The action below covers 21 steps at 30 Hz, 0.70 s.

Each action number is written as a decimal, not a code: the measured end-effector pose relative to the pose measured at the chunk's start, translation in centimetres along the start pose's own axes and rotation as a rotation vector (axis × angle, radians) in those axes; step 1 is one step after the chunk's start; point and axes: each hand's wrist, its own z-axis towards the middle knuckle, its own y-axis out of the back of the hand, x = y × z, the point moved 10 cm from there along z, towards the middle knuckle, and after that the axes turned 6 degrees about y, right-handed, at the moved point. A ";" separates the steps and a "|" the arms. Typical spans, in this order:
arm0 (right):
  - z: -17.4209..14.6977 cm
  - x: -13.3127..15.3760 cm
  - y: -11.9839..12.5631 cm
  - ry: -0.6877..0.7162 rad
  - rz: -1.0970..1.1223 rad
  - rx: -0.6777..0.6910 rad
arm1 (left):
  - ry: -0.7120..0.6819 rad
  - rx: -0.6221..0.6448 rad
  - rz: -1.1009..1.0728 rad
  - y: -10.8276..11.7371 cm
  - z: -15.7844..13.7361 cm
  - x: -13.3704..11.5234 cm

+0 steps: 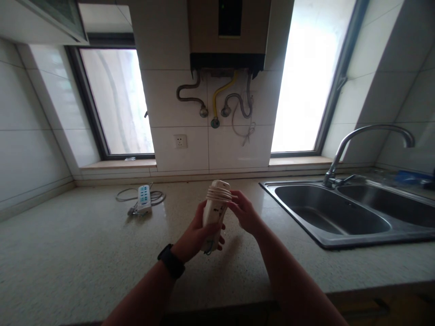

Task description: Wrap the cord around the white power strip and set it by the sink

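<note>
Left hand point(197, 234) gripping one power strip point(214, 213), right hand point(245, 213) pinching its cord point(219, 194); one other strip point(144, 196) beyond

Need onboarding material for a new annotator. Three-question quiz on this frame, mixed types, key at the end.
1. Multiple choice: how does the cord of the held power strip sit?
A) Hanging loose
B) Wrapped around one end of the strip
C) Plugged into the wall outlet

2. True or false: the other power strip lies inside the sink.

3. Short answer: which hand grips the held power strip's body, and where is the other hand?

Key:
1. B
2. False; it lies on the countertop.
3. The left hand grips the body; the right hand has its fingers at the wrapped cord.
</note>
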 end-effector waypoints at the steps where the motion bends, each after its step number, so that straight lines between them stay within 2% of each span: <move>1: 0.0 0.0 0.1 0.002 -0.010 -0.009 | 0.002 -0.013 0.003 0.1 0.0 0.1; 5: -0.1 0.0 0.2 0.001 -0.048 -0.022 | 0.004 -0.055 0.025 0.7 0.3 0.6; 8: -0.1 -0.2 0.3 0.000 -0.081 -0.026 | -0.079 -0.109 0.143 1.3 0.5 0.2; 12: -0.3 -0.7 0.2 0.013 -0.132 -0.049 | -0.255 -0.311 0.468 2.8 0.5 -1.2; 15: -0.5 -1.0 -0.7 0.018 -0.169 -0.027 | -0.264 -0.437 0.605 3.9 0.6 -1.3; 18: -0.6 -1.1 -1.7 0.015 -0.187 0.007 | -0.279 -0.487 0.613 4.4 0.3 -1.6; 21: -0.5 -1.0 -1.9 0.002 -0.133 0.015 | -0.284 -0.455 0.528 4.2 0.1 -1.8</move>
